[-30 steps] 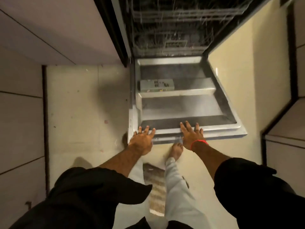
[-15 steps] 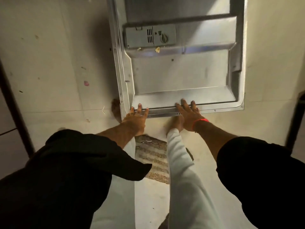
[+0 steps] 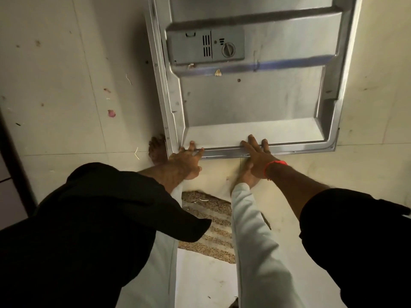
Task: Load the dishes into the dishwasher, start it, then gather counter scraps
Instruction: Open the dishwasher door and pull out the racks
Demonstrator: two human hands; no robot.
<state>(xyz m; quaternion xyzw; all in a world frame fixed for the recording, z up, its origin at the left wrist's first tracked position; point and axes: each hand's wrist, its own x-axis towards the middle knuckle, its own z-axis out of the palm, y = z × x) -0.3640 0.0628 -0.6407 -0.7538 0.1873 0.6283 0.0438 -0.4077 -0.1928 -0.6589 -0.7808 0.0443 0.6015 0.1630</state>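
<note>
The dishwasher door (image 3: 251, 107) lies open and flat, its steel inner face up, with the grey detergent dispenser (image 3: 205, 45) near the top. My left hand (image 3: 186, 161) rests on the door's front rim, fingers spread over the lip. My right hand (image 3: 255, 156), with a red band at the wrist, lies on the same rim further right, fingers straight. No dishes or racks are in view. A small pale scrap (image 3: 218, 72) sits on the door below the dispenser.
Pale floor tiles surround the door, dotted with bits such as a pink scrap (image 3: 111, 113). My bare left foot (image 3: 156, 150) stands by the door's left corner. A woven mat (image 3: 211, 227) lies between my legs. A dark cabinet edge (image 3: 13, 165) runs at left.
My view has tilted down and closer, so the racks have left the frame. Both hands have stayed on the door's front rim.
</note>
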